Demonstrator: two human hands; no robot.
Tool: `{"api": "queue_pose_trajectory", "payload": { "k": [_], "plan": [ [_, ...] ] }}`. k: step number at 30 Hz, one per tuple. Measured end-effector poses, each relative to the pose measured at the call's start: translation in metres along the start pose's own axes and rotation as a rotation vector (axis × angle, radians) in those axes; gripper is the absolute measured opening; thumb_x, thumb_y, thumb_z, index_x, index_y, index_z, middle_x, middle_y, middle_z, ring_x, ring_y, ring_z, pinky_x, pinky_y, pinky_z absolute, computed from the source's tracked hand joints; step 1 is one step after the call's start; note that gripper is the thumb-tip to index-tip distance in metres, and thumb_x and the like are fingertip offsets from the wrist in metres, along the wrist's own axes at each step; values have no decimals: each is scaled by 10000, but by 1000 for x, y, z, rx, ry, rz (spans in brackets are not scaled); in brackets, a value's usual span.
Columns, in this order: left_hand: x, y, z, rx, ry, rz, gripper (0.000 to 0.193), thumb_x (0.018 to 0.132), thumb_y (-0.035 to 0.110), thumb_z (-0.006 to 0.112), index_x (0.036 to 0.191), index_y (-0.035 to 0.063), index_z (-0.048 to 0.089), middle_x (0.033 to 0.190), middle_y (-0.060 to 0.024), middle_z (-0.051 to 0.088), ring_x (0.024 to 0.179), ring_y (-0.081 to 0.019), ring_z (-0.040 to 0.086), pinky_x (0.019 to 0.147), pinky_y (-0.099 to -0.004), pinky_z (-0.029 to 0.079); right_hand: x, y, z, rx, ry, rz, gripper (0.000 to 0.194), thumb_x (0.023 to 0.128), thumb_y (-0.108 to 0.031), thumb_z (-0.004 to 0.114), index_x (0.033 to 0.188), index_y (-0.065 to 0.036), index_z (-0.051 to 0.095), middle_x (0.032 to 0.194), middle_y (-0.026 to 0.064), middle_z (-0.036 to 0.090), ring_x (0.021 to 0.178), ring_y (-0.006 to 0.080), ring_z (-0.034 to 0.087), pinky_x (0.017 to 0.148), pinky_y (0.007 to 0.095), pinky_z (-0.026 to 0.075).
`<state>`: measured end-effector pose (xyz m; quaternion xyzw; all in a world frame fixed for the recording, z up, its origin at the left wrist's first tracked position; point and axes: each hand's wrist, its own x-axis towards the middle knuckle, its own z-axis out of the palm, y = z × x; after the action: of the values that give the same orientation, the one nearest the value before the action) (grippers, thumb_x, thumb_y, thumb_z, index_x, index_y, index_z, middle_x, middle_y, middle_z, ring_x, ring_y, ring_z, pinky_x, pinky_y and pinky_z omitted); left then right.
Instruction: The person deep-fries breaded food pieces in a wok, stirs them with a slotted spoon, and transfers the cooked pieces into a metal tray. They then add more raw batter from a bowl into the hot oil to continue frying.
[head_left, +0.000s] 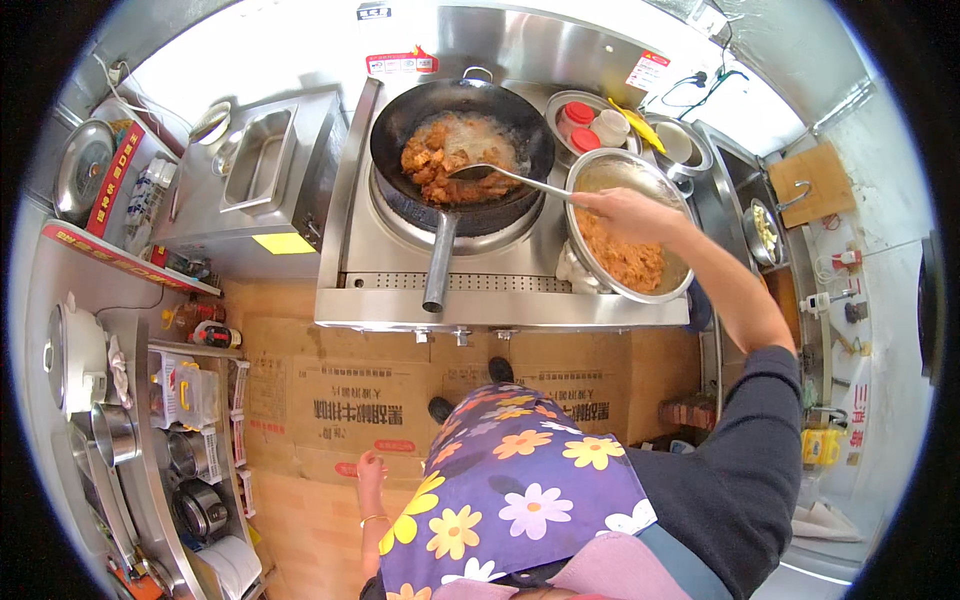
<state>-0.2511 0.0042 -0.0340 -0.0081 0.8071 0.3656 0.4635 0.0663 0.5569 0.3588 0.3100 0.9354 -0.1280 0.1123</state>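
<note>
My right hand (626, 214) grips the handle end of a long metal wok ladle (536, 182). The ladle's bowl rests among browned fried pieces (435, 161) in bubbling oil (484, 139). The black wok (390, 127) sits on the burner, its metal handle (441, 262) pointing towards me. Below my right forearm, a steel bowl (682, 281) of orange-coated raw pieces (619, 251) stands at the stove's right front. A crumpled whitish cloth (579, 271) lies against that bowl's left side. My left hand (373, 466) hangs low at my side, fingers loosely curled, with nothing visible in it.
Red-lidded jars (577, 114) stand in a steel basin behind the bowl, beside a yellow utensil (637, 124). A steel counter with a rectangular pan (259, 161) is on the left. Shelves (154, 375) hold pots and containers. Flattened cardboard (360, 397) covers the floor.
</note>
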Motion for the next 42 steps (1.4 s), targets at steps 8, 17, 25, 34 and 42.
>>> {"api": "queue_pose_trajectory", "payload": {
  "k": [8,17,25,34,42],
  "plan": [
    [-5,-15,-8,-64,0,-51,372,814,79,577,1173,-4,523,870,-93,616,574,-154,596,449,-262,472,10,-5,13,-164,94,149,523,834,-25,431,1349,-107,398,928,194,568,900,357,577,779,438,448],
    [-10,-1,11,-142,-51,6,313,824,68,605,1121,-3,536,798,-77,593,547,-128,560,449,-245,457,71,-25,29,-304,97,90,659,748,3,538,1373,-100,356,1023,167,562,858,331,610,707,408,511],
    [-37,2,7,-73,46,-103,303,843,86,606,1125,5,531,796,-66,591,544,-117,547,444,-240,444,67,8,-14,-347,190,13,648,726,-17,587,1340,-105,397,975,163,594,849,315,625,699,418,513],
    [-32,32,53,-171,52,127,339,857,147,610,1148,-10,534,786,-83,603,561,-137,571,462,-253,472,99,35,34,-372,113,-81,737,715,-18,600,1382,-146,316,967,139,561,799,323,629,673,418,511],
    [-48,-3,72,-4,20,-53,373,810,102,609,1158,-4,532,856,-83,617,576,-136,585,450,-256,463,0,78,19,-272,124,23,749,730,-29,586,1408,-162,299,998,158,566,795,330,626,687,428,509]
  ]
}}
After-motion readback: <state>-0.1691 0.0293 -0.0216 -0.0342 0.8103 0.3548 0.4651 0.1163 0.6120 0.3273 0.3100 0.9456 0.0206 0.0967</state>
